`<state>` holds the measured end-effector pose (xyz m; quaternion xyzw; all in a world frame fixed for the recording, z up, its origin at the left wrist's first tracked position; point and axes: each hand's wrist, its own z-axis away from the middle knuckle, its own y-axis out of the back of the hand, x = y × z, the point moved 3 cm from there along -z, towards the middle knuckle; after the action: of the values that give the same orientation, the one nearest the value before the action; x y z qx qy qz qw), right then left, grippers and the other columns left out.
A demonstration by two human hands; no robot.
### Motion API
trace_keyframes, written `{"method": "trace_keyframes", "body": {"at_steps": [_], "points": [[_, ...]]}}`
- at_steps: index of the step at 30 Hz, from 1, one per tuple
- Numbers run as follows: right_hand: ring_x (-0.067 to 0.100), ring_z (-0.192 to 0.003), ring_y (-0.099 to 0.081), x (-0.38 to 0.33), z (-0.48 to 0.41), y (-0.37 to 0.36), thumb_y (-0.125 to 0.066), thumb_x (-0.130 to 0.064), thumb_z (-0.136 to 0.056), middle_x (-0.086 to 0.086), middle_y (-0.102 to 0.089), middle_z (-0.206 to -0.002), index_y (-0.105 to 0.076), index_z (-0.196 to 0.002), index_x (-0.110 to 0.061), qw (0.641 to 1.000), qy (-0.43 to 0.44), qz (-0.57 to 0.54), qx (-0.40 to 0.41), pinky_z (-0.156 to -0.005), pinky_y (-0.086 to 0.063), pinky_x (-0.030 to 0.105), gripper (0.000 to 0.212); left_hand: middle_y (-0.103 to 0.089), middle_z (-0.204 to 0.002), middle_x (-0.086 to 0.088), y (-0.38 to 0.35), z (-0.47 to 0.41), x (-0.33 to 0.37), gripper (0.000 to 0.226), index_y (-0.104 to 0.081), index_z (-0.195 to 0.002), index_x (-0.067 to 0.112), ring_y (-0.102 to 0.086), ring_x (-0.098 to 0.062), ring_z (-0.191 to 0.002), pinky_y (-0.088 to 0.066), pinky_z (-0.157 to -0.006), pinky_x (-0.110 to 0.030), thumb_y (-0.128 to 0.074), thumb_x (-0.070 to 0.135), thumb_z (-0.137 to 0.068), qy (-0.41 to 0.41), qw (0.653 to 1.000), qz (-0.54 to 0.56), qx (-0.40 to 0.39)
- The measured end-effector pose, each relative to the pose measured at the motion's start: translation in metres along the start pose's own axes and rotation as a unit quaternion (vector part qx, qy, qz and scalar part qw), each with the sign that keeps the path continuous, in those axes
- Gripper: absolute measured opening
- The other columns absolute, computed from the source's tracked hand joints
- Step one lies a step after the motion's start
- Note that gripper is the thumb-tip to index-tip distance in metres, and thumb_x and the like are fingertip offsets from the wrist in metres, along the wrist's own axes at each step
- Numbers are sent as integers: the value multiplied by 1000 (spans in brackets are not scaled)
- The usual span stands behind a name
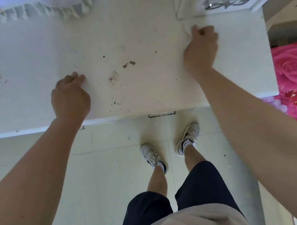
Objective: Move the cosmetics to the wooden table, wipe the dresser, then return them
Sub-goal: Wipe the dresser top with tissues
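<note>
light: soft, even, bright; shadows: faint; blur: motion smear esp. top edge; distortion: wide-angle bowing at edges

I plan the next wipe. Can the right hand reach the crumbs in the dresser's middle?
Probably yes: the crumbs lie on bare dresser top between the left hand and the right hand, which grips a cloth; nothing stands between.
</note>
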<state>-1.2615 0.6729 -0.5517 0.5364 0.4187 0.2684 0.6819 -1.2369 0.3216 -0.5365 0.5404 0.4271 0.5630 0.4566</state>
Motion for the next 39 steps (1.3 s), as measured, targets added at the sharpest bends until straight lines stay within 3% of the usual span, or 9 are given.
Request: {"method": "trace_keyframes", "body": {"at_steps": [4,7,12,15,18,26,30,36,39], "points": [[33,-110,-46,-90,73,-33,-41,-3,-85,11,-47,-128,-45,-139,-17,953,287,43,-85,-85,-42,37,56,-53,-142,-5,-4,2,0,50,-59,-130,10,-47,-29,-131,-44,-98,-49,-38,-2,-87,2,999,-27,-20],[31,-105,-46,-114,112,-40,-42,2,-85,10,-50,-122,-54,-135,-16,917,377,-13,-127,-83,-41,36,55,-53,-142,-6,-5,3,1,50,-59,-130,8,-48,-29,-131,-46,-93,-49,-40,-5,-85,4,1000,-20,-19],[33,-103,-52,-52,61,11,-43,3,-81,16,-55,-112,-69,-119,-15,953,206,-219,48,-86,-42,29,49,-56,-137,-13,-6,6,-3,48,-60,-127,2,-50,-35,-128,-50,-84,-50,-41,-6,-84,-43,999,-14,-5],[32,-114,-48,13,3,34,-39,-3,-87,17,-50,-122,-62,-129,-19,982,20,-146,121,-93,-34,22,50,-56,-136,-14,-5,6,-2,45,-61,-126,2,-51,-36,-127,-49,-87,-51,-43,-4,-86,-36,999,-4,4],[35,-121,-41,42,-33,28,-37,-14,-98,15,-41,-134,-47,-143,-22,994,-105,4,44,-97,-38,37,47,-55,-137,-14,-5,6,-1,44,-61,-127,2,-50,-35,-128,-48,-91,-52,-45,2,-86,-26,1000,2,1],[34,-116,-43,-84,22,-28,-41,-8,-93,14,-42,-131,-33,-149,-16,977,190,66,-77,-93,-38,36,57,-62,-130,-7,-2,1,-1,39,-67,-118,7,-56,-31,-123,-49,-85,-50,-49,22,-87,-19,1000,-5,4],[25,-108,-47,-107,48,-26,-46,-8,-99,8,-47,-120,-53,-138,-25,931,320,-52,-169,-84,-43,29,44,-62,-127,-13,7,-8,-10,44,-68,-116,9,-58,-37,-113,-45,-92,-51,-47,36,-88,-41,999,1,19],[30,-112,-53,-75,-33,8,-42,-12,-97,14,-48,-126,-61,-132,-22,985,140,-101,-2,-97,-44,34,41,-30,-155,-14,3,-24,-45,56,-36,-146,20,-23,-34,-143,-24,-110,-58,-40,45,-96,36,996,-71,-50],[36,-121,-43,-95,-16,-12,-42,-10,-95,16,-40,-136,-53,-136,-16,992,114,11,-43,-100,-41,36,43,-20,-160,-9,-6,-22,-46,56,-28,-150,23,-14,-32,-147,-18,-113,-58,-35,43,-99,55,994,-54,-79]]}}
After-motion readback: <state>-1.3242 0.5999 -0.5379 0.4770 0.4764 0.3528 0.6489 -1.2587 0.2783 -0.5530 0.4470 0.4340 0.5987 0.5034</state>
